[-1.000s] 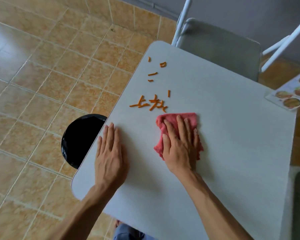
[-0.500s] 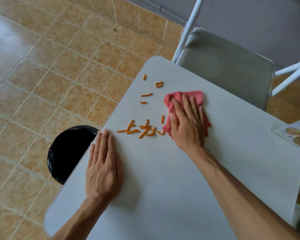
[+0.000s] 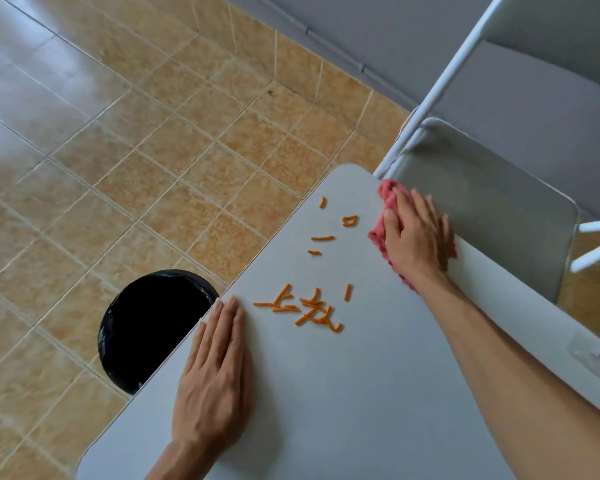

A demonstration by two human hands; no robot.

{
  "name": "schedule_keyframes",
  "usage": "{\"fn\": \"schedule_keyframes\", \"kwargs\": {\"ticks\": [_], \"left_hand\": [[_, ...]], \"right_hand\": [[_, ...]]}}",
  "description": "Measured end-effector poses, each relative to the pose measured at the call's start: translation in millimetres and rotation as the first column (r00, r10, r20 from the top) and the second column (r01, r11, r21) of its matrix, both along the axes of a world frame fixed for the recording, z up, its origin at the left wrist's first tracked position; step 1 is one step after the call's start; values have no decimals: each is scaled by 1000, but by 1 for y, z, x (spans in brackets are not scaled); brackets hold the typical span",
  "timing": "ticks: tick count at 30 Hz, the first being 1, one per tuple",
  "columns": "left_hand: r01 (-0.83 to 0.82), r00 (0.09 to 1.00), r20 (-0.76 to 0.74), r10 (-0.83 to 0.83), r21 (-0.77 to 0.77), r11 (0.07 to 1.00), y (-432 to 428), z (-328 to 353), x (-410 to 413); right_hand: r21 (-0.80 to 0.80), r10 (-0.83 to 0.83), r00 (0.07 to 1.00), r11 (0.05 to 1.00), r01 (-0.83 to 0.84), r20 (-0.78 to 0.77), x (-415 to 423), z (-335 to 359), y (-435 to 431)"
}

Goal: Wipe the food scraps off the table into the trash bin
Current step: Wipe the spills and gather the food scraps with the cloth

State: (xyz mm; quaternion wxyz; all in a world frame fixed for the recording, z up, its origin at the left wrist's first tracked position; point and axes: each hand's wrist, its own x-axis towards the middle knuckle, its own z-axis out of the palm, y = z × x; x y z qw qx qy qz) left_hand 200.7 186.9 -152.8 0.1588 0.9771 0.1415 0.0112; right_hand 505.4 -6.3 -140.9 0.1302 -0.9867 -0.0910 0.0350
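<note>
Two flat hands flank a dozen-odd scraps (image 3: 307, 315): left hand (image 3: 212, 372) resting on the surface (image 3: 361, 393), right hand (image 3: 418, 237) pressing one cloth (image 3: 378, 237); one bin (image 3: 153, 327) left of them.

Dining area: table (image 3: 361, 393), folding chair (image 3: 482, 209), tiled floor (image 3: 153, 133).

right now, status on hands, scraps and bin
Left hand flat on table by bin-side edge. Right hand pressing pink cloth at far edge. Orange scraps on table, unswept. Left fingertips sit between scraps and trash bin.
</note>
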Motion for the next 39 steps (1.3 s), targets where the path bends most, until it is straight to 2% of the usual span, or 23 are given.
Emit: {"fn": "schedule_keyframes", "kwargs": {"ticks": [4, 10, 12, 14, 16, 19, 24, 27, 34, 37, 39], "left_hand": [[-3, 1000, 2, 3, -6, 1000, 0, 0, -1], [-12, 999, -33, 12, -29, 1000, 0, 3, 3], [-10, 999, -35, 9, -31, 999, 0, 4, 4], [-5, 999, -38, 4, -32, 999, 0, 4, 4], [-9, 999, -41, 8, -29, 1000, 0, 4, 2], [-26, 999, -45, 24, -34, 999, -1, 5, 0], [-29, 998, -56, 27, -33, 999, -3, 6, 0], [-24, 998, -54, 23, -35, 999, -2, 5, 0], [-30, 999, -45, 28, -33, 999, -2, 5, -1], [-34, 999, -42, 32, -34, 999, -3, 5, -1], [-32, 999, -44, 31, -28, 999, -3, 6, -1]], "right_hand": [[50, 313, 949, 949, -312, -24, -2, -3, 37], [37, 645, 764, 763, -645, 31, -26, -9, 9], [27, 606, 795, 795, -607, 19, -15, -9, 0], [33, 445, 895, 895, -445, -21, 1, -7, 9], [27, 337, 939, 942, -336, -66, 11, -2, 32], [55, 402, 910, 916, -398, -100, 2, 3, 64], [79, 637, 765, 771, -632, -97, -40, -3, 68], [65, 695, 713, 719, -692, -91, -45, 1, 50], [47, 509, 860, 861, -507, -38, -36, -3, -1], [54, 542, 841, 839, -541, 6, -64, -8, 1], [51, 613, 790, 789, -612, 10, -79, -8, -2]]}}
